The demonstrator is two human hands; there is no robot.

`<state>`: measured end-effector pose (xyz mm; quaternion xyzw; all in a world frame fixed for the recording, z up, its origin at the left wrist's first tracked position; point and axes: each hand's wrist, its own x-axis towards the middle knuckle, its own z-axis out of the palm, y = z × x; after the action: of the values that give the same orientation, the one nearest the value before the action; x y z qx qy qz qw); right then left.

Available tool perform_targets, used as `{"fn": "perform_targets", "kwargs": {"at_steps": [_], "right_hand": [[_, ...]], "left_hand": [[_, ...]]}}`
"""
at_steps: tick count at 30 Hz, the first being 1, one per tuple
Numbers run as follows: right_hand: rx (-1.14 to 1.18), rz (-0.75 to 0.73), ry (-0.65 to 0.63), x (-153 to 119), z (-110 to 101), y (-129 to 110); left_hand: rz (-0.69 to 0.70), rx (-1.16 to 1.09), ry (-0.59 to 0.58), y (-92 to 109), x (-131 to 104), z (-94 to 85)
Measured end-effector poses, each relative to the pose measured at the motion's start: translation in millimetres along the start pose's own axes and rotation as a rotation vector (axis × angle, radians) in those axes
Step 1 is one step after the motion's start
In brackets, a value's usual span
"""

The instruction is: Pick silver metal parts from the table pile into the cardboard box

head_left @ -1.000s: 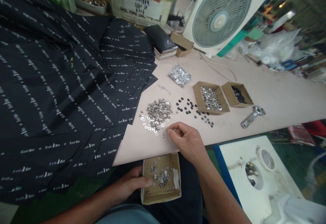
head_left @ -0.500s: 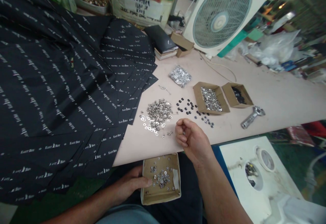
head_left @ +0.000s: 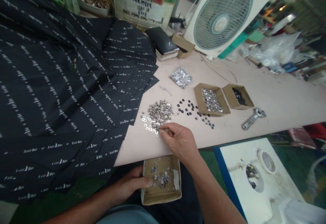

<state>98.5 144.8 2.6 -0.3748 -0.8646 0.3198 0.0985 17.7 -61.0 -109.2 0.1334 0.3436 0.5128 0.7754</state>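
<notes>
My left hand [head_left: 137, 182] grips the left wall of a shallow cardboard box [head_left: 159, 198] below the table edge, thumb over its rim. Small metal fasteners [head_left: 163, 179] lie inside it. My right hand [head_left: 177, 139] is over the table's front edge, its thumb and index finger pinched at the lower side of a pile of silver metal pieces [head_left: 160, 111]. What sits between those fingertips is too small to make out. Flat shiny rings [head_left: 146, 126] lie left of the fingertips. Black round caps [head_left: 187, 109] are scattered right of the pile.
Black printed fabric [head_left: 63, 88] covers the left side. A box of silver parts [head_left: 225, 103], a box of black parts [head_left: 249, 104], a metal tool [head_left: 252, 119] and a plastic bag of parts [head_left: 181, 77] lie on the table [head_left: 280, 105]. A fan [head_left: 221, 20] stands behind.
My right hand has moved left to the silver pile, turned palm down, and its fingers now pinch at the pile's edge. My left hand and the box have hardly moved.
</notes>
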Motion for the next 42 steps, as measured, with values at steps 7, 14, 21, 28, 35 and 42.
{"fn": "perform_targets", "kwargs": {"at_steps": [7,14,21,28,35,42], "right_hand": [[0.621,0.300,-0.012,-6.1,-14.5,1.9],[1.128,0.408,-0.074,-5.0,-20.3,-1.0],[0.384,0.156,-0.037,0.1,0.3,-10.5],[-0.169,-0.137,0.031,-0.5,10.8,-13.9],[-0.125,-0.054,0.041,-19.0,-1.0,2.1],[-0.069,0.018,0.070,-21.2,-6.1,2.5]], "left_hand": [[0.012,0.016,0.005,-1.6,-0.3,-2.2],[0.029,0.015,-0.013,-3.6,2.2,-4.6],[0.037,0.007,-0.020,-1.2,-0.6,-0.8],[0.027,0.011,-0.025,-2.4,0.1,-3.0],[0.005,-0.013,-0.002,-2.1,-0.2,-3.6],[0.000,0.001,0.007,-1.2,-0.6,-2.5]]}}
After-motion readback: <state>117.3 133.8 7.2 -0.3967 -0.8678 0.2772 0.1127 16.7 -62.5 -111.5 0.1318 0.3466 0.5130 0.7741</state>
